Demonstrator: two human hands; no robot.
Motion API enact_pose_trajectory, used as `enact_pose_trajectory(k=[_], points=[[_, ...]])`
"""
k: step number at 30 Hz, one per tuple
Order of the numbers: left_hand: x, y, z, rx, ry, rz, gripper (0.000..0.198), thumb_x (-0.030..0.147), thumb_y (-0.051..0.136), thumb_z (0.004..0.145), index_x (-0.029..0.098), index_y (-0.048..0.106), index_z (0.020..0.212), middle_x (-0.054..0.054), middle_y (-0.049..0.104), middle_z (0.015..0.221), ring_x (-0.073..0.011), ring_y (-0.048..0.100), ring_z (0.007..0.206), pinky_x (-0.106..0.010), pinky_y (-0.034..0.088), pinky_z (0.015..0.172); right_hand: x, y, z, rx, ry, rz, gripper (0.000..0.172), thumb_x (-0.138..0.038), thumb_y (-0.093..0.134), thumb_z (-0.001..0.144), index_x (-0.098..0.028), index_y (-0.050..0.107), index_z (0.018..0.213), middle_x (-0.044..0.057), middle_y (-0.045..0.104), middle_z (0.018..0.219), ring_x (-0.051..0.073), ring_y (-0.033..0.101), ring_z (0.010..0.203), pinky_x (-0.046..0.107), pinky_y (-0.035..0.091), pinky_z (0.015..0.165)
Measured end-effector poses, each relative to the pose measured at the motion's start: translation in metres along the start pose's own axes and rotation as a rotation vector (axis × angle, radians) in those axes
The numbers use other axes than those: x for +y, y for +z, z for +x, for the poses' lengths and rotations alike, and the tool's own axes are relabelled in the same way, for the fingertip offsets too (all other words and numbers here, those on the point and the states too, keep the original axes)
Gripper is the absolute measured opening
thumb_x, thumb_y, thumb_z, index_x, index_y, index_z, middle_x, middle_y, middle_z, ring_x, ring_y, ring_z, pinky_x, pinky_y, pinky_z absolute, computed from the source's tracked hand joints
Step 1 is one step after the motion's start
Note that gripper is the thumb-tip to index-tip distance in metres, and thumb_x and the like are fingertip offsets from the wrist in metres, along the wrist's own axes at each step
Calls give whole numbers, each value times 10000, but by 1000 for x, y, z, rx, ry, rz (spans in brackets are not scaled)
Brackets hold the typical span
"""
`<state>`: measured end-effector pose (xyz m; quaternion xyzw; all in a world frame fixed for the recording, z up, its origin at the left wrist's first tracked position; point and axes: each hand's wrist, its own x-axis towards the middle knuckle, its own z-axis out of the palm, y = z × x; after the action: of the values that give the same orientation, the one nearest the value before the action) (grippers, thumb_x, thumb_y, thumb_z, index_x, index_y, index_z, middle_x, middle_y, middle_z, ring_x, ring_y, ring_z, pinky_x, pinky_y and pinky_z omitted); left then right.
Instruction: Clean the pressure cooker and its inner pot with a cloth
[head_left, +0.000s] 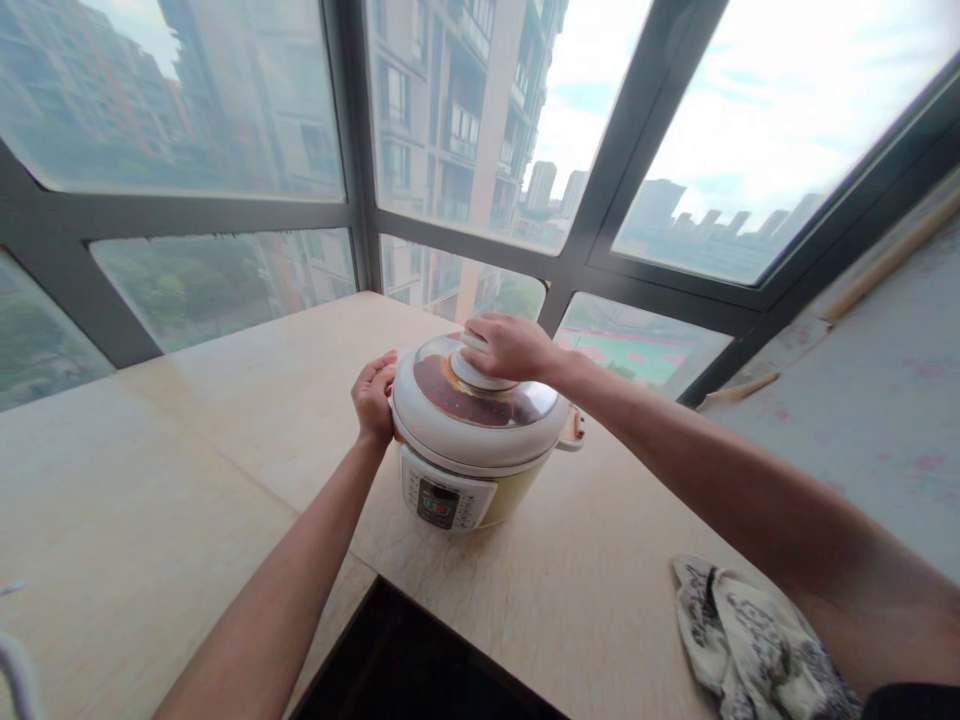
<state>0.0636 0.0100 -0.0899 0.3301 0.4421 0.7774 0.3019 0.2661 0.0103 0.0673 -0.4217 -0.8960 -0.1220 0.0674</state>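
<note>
A round cream electric cooker (517, 495) stands on the counter, with a control panel (446, 497) on its front. Its domed lid (480, 440) has a white rim and a see-through, brownish middle, and sits on the pot. My right hand (514, 348) is closed round the lid's knob from the right. On the cooker's left side, my left hand (374, 398) grips the side handle, which is mostly hidden behind the fingers. The right side handle (573, 430) sticks out uncovered.
The pale counter (187, 450) spreads round the cooker. A black glossy panel (420, 665) lies at the front edge. A crumpled patterned cloth (757, 640) is at the lower right. Windows with grey frames (360, 150) stand behind, and a papered wall (885, 420) at right.
</note>
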Motion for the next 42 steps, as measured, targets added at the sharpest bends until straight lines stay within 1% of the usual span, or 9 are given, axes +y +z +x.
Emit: enact_pose_trajectory(k=[8, 16, 23, 27, 31, 33, 36, 39, 42], points=[[0, 0, -1, -9, -7, -21, 277, 372, 661, 633, 187, 709, 834, -105, 754, 1070, -236, 660, 939, -328, 525, 757, 11, 2, 0, 49, -132, 62, 267, -408, 548, 976, -193, 684, 1059, 76, 703, 1055, 210, 612, 880, 293, 322, 700], [-2, -1, 1, -11, -12, -39, 292, 370, 676, 636, 170, 711, 845, -122, 749, 1098, -248, 664, 976, -326, 534, 773, 13, 4, 1, 88, -172, 64, 275, -431, 556, 979, -190, 686, 1005, 59, 699, 978, 195, 591, 833, 290, 298, 692], [-4, 0, 2, 11, -48, -74, 295, 373, 695, 615, 177, 718, 835, -121, 755, 1099, -252, 670, 980, -328, 543, 776, 13, 7, 0, 102, -140, 64, 278, -421, 550, 977, -208, 696, 1082, 61, 705, 1030, 205, 612, 880, 288, 328, 711], [-5, 0, 2, 12, -50, -64, 293, 367, 686, 628, 179, 726, 848, -110, 761, 1050, -248, 676, 952, -330, 548, 760, 9, 7, -3, 90, -84, 65, 318, -433, 522, 985, -238, 682, 1179, 60, 701, 1103, 220, 631, 947, 286, 365, 740], [-4, 0, 1, 19, -42, -56, 301, 367, 690, 632, 177, 737, 860, -110, 762, 1031, -242, 677, 927, -329, 548, 755, 2, 8, -6, 100, -2, 57, 327, -430, 495, 990, -250, 678, 1193, 65, 682, 1139, 229, 638, 955, 288, 399, 748], [-4, -1, 1, 13, -41, -47, 331, 382, 693, 634, 169, 740, 883, -119, 758, 1066, -240, 678, 934, -331, 548, 767, -2, 10, -7, 123, 28, 37, 318, -419, 492, 991, -236, 684, 1167, 78, 672, 1138, 235, 636, 972, 293, 418, 774], [-2, -1, 1, 3, -55, -37, 377, 395, 706, 626, 155, 743, 913, -133, 753, 1095, -242, 679, 945, -334, 548, 789, -6, 13, -8, 166, 53, -1, 322, -409, 498, 996, -208, 679, 1172, 107, 664, 1136, 257, 616, 1049, 313, 434, 875], [1, -2, 2, 3, -68, -18, 385, 396, 714, 617, 154, 750, 915, -136, 753, 1096, -251, 679, 964, -343, 546, 811, -11, 15, -12, 208, 111, -5, 400, -451, 505, 1009, -175, 633, 1268, 145, 650, 1199, 291, 577, 1136, 361, 422, 979], [5, -3, 3, -7, -62, 13, 375, 395, 720, 602, 161, 753, 892, -127, 754, 1079, -252, 671, 980, -348, 534, 846, -16, 16, -21, 243, 164, 51, 521, -487, 507, 1020, -142, 540, 1409, 179, 590, 1368, 305, 516, 1262, 401, 372, 1087]])
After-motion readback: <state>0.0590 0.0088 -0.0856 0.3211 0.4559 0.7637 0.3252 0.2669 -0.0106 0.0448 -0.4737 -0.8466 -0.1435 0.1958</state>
